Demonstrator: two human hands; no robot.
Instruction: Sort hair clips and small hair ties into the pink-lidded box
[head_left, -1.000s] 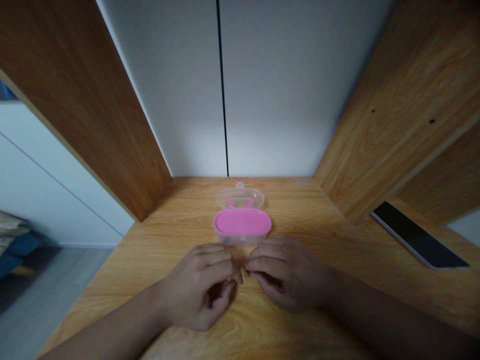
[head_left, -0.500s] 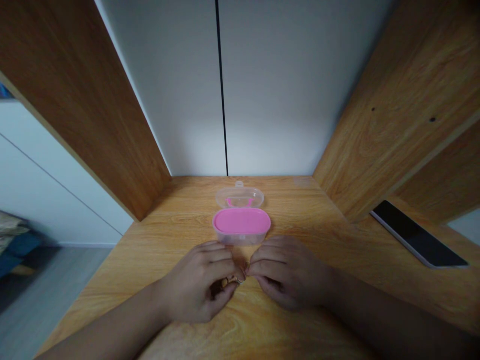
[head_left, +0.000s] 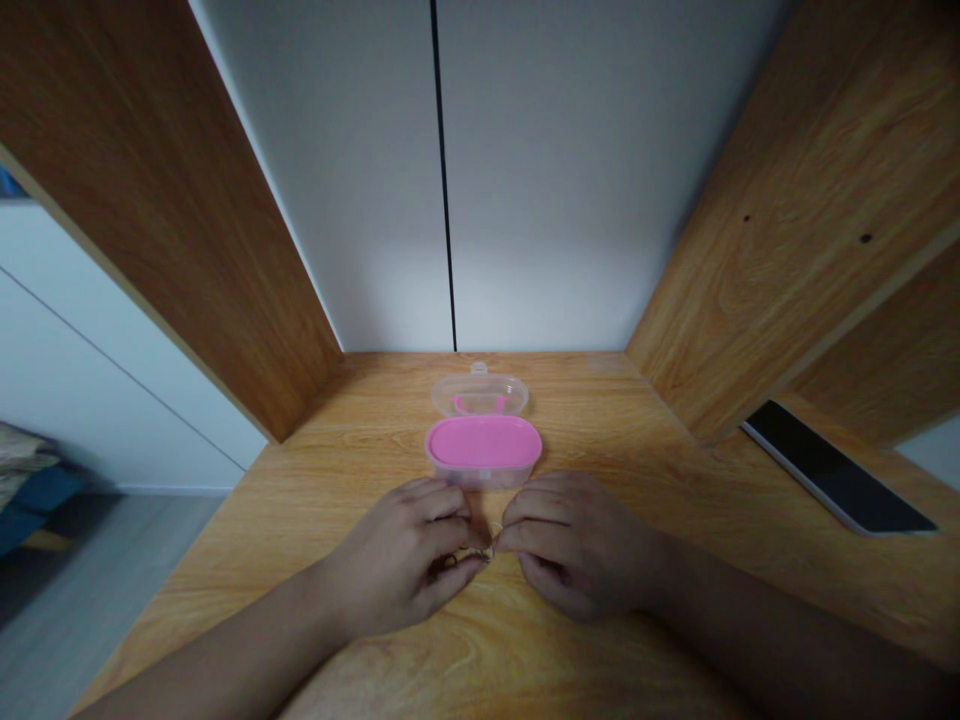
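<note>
My left hand (head_left: 397, 555) and my right hand (head_left: 577, 545) meet at their fingertips, just in front of the open case. Pinched between them is a small thin metal loop (head_left: 478, 553), mostly hidden by my fingers, so its exact kind is hard to tell. The oval plastic case has a pink-lined base (head_left: 483, 450) and a clear hinged lid (head_left: 480, 395), which lies open behind it on the wooden desk (head_left: 300, 530). My fingers are close to the base's front wall without touching it.
Wood-grain side panels (head_left: 172, 210) rise on both sides of the desk, with a white wall (head_left: 540, 200) behind. A dark phone or tablet (head_left: 832, 470) lies on the right. The desk's left edge drops to a grey floor (head_left: 112, 570).
My fingertips have drawn closer around the small metal loop, and more of it shows between them. The case has not moved.
</note>
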